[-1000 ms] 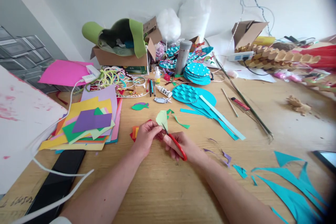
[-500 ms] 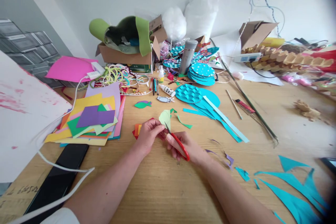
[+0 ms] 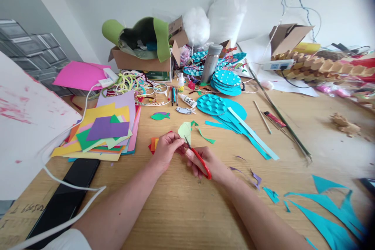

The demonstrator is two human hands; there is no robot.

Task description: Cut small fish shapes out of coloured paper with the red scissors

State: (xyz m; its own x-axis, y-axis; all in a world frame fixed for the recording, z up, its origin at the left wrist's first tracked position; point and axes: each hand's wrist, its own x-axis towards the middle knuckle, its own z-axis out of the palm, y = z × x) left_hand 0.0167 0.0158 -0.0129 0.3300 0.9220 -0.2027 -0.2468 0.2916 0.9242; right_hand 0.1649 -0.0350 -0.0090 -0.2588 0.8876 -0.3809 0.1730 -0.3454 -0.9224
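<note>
Closed around a pair of red-handled scissors (image 3: 201, 163), my right hand (image 3: 209, 161) is at the middle of the table. The blades point up and left, across a small pale green piece of paper (image 3: 184, 131). My left hand (image 3: 167, 148) pinches the lower edge of that paper; its fingers hide part of it. A curled green paper strip (image 3: 205, 136) lies just right of the paper. Orange and red paper pieces (image 3: 153, 143) are partly covered by my left hand. Beyond the hands lie a green and purple paper fish (image 3: 160, 115) and a white fish-shaped cutout (image 3: 184, 110).
Coloured paper sheets (image 3: 108, 129) are stacked at left, near a black phone (image 3: 68, 191) with a white cable (image 3: 84, 189) over it. Blue paper discs (image 3: 211, 104), a glue bottle (image 3: 188, 100) and a grey flask (image 3: 211, 62) stand or lie behind. Blue scraps (image 3: 325, 211) lie front right.
The view has shifted very slightly, so the background sits a little further right. Both hands, the scissors and the pale green paper look nearly unchanged.
</note>
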